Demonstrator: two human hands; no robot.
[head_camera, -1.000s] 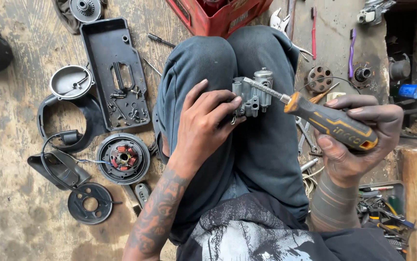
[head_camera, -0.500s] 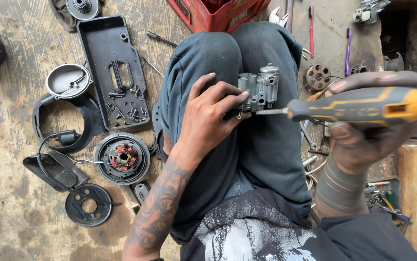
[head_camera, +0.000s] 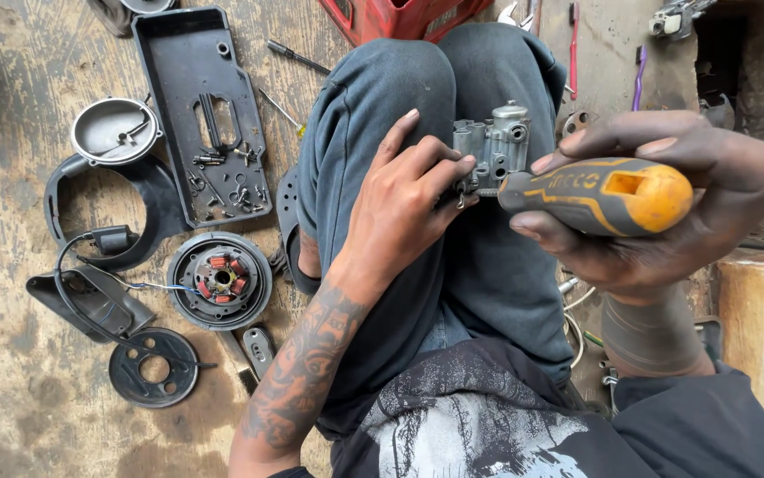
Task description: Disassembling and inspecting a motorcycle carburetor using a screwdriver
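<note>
Near the floor's left edge lie a black rectangular plastic tray (head_camera: 196, 106), a round grey metal bowl (head_camera: 115, 130), and a round copper-coiled stator (head_camera: 220, 280).

The person wears dark blue-grey trousers (head_camera: 417, 177), faded and creased at the knees. The shirt (head_camera: 488, 425) is black with a pale grey and white print across the front. The left forearm (head_camera: 302, 372) is bare and carries a dark tattoo running from near the wrist to the elbow. The right wrist (head_camera: 652, 332) is bare below a black sleeve (head_camera: 709, 416).
</note>
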